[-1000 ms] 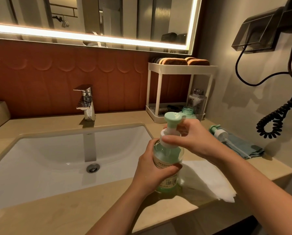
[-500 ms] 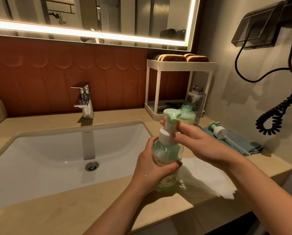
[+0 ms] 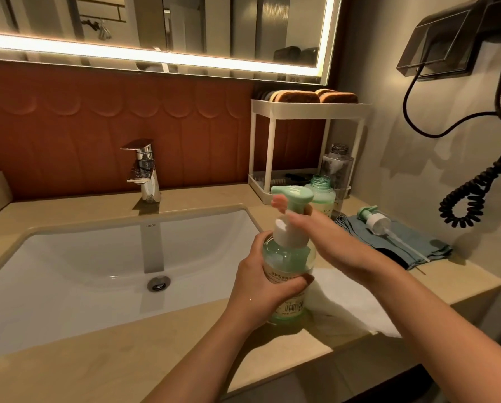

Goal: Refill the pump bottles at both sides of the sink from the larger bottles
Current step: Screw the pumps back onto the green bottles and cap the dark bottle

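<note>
There are three bottles. The left hand (image 3: 260, 286) grips one pump bottle (image 3: 290, 257), which stands on the counter (image 3: 98, 353) just right of the one sink (image 3: 69, 271). The right hand (image 3: 339, 245) curls its blurry fingers around that bottle's pump top. One green bottle (image 3: 321, 196) and one clear bottle (image 3: 337, 170) stand behind, both open on top. One spare pump (image 3: 374, 220) lies on one blue cloth (image 3: 412, 245). One white paper (image 3: 351, 301) lies beside the held bottle. Two sponges (image 3: 297, 97) sit on one rack (image 3: 310, 107). The sink says "HEGII". The held bottle's label has a barcode, but its words are too small to read.
</note>
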The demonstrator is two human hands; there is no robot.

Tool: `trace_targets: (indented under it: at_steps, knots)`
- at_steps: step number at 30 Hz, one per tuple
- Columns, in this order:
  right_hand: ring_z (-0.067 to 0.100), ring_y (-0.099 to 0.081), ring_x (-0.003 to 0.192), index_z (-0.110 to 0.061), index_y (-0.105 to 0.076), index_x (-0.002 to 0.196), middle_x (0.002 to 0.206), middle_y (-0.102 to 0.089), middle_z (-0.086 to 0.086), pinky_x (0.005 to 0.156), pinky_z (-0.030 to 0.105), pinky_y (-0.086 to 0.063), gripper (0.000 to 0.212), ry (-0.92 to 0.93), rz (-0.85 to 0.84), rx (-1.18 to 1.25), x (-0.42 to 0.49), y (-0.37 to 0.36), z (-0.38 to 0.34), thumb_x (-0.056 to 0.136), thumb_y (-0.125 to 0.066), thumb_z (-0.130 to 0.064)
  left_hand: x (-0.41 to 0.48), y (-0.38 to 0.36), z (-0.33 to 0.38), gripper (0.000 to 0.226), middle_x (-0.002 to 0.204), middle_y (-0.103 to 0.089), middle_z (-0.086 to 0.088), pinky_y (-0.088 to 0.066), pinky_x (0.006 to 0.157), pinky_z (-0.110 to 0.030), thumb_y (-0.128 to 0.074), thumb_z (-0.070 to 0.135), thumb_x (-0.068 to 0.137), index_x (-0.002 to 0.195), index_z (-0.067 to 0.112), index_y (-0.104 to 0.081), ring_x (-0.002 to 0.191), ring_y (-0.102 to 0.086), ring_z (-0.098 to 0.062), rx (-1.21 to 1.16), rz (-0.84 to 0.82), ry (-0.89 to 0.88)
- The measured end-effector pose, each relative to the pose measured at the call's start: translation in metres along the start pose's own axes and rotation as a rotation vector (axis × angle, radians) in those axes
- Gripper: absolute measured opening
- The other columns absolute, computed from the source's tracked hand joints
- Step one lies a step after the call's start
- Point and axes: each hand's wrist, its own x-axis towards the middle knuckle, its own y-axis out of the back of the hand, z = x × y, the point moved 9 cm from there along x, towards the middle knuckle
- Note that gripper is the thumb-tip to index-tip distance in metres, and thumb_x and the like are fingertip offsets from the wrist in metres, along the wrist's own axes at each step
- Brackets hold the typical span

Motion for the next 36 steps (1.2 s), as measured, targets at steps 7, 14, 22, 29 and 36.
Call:
trace_targets:
  at_steps: [7,14,22,29,36]
  knots:
    - [0.0,-0.062,0.095,-0.028,-0.063,0.1,0.102,-0.067,-0.013,0.085,0.02,-0.049,0.029,0.119,0.151,-0.192,-0.007,0.019,-0.015,0.073,-0.07,-0.035,0.0,0.001,-0.001,0.067,0.109,-0.059,0.013,-0.053,0.087,-0.035,-0.067,0.058,0.049,0.108,0.055,-0.036,0.103,-0.058,-0.01,0.021,0.01,0.007]
    - [0.006,-0.052,0.102,-0.034,-0.04,0.106,0.114,-0.05,-0.004,0.086,0.025,-0.044,0.046,0.053,0.28,-0.304,0.001,0.01,-0.008,0.073,-0.068,-0.048,0.0,-0.002,-0.005,0.074,0.113,-0.058,0.011,-0.053,0.088,-0.035,-0.067,0.055,0.047,0.112,0.057,-0.032,0.106,-0.057,-0.012,0.045,0.013,0.028]
    - [-0.018,-0.046,0.102,-0.03,-0.051,0.124,0.117,-0.052,-0.025,0.076,-0.004,-0.036,0.033,0.007,-0.034,-0.021,-0.01,0.006,0.003,0.097,-0.041,-0.013,-0.003,0.0,-0.007,0.082,0.115,-0.054,0.01,-0.054,0.086,-0.04,-0.072,0.057,0.047,0.118,0.045,-0.031,0.106,-0.055,-0.017,0.109,0.092,0.035]
    - [-0.001,-0.062,0.099,-0.025,-0.064,0.099,0.103,-0.068,-0.011,0.088,0.018,-0.049,0.018,0.132,0.12,-0.139,-0.001,0.017,-0.014,0.081,-0.066,-0.021,-0.009,0.004,-0.009,0.081,0.115,-0.053,0.009,-0.053,0.085,-0.04,-0.073,0.052,0.051,0.116,0.047,-0.025,0.106,-0.053,-0.02,0.18,0.167,0.057]
    - [-0.008,-0.059,0.098,-0.033,-0.062,0.097,0.1,-0.066,-0.02,0.086,0.016,-0.047,0.024,0.161,0.228,-0.208,-0.008,0.021,-0.012,0.075,-0.071,-0.033,-0.011,0.004,-0.005,0.083,0.112,-0.056,0.009,-0.053,0.083,-0.041,-0.065,0.062,0.046,0.117,0.044,-0.027,0.104,-0.055,-0.021,0.201,0.194,0.055]
